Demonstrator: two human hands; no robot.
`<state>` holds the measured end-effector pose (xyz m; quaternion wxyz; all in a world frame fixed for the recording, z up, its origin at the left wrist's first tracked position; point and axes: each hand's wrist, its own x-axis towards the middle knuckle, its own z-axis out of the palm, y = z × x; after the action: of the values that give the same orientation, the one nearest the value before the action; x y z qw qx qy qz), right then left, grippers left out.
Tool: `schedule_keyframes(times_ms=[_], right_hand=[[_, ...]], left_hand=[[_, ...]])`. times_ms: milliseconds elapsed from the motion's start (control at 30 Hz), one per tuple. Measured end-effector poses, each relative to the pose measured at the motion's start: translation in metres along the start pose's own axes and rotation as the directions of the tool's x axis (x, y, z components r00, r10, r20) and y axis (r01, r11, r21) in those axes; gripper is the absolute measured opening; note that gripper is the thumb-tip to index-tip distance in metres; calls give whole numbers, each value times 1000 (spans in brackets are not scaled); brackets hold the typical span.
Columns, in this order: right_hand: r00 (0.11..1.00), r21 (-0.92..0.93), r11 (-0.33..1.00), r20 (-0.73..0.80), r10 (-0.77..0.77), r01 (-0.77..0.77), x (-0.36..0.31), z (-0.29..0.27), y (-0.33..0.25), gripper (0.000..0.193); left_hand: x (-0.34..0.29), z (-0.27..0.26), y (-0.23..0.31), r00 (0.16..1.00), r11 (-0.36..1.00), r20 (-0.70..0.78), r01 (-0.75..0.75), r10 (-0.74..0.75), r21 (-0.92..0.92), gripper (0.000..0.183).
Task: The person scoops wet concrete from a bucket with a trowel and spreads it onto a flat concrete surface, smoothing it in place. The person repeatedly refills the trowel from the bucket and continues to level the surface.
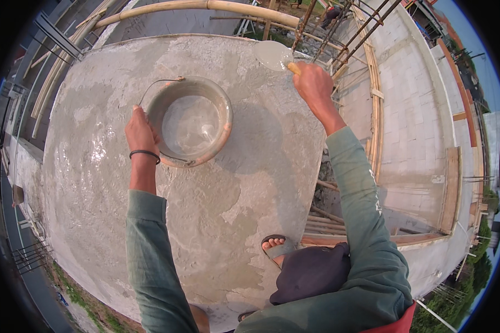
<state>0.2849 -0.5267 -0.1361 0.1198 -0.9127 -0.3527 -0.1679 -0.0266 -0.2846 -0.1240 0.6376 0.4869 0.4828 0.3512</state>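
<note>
A bucket (224,133) is set toward the far left of a concrete slab (208,227), with its mouth turned up and a cloudy grey liquid (190,125) showing inside. Whether its base bears on the slab or hangs just above it cannot be told. Its thin wire handle (156,84) is held by the left hand (141,130), with that grip closed at the bucket's left side and the knuckles close against the rim. An oval-bladed hand tool (273,55) is held by the right hand (315,91) above the far right edge of the slab; its short wooden handle is closed within the grip, and the wet, pale blade is pointed left. Whether the blade touches the slab cannot be made out.

The bucket can be expected to feel heavy for its size, with its load liable to slosh if tilted. It is best taken by the wire at the middle of its arc, with the rim steadied by a second hold; the smeared rim alone may prove slippery. The hand tool is judged light and stiff, and is best held by the wood, since the wet blade would slide in the fingers. A sandalled foot (276,247) is placed at the near right edge of the slab.
</note>
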Motion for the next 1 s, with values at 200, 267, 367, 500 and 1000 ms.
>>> schedule_keyframes(times_ms=[200,267,367,500,1000], right_hand=[[990,-40,993,-80,-117,114,-9,6,-19,20],[979,-32,985,-114,-172,169,-16,6,-29,21],[955,-39,972,-178,-236,232,-22,0,-44,24],[897,-68,948,-310,-315,309,-25,-22,-59,27],[877,337,846,105,-470,413,-99,13,-149,22]], left_hand=[[-4,-4,5,997,997,-7,72,-72,-33,43],[-4,-6,5,997,996,-9,80,-80,-33,43],[-4,-7,5,997,997,-8,75,-76,-26,44],[-3,-6,5,997,997,-10,71,-71,-16,45],[-1,1,2,999,999,-25,34,-34,16,41]])
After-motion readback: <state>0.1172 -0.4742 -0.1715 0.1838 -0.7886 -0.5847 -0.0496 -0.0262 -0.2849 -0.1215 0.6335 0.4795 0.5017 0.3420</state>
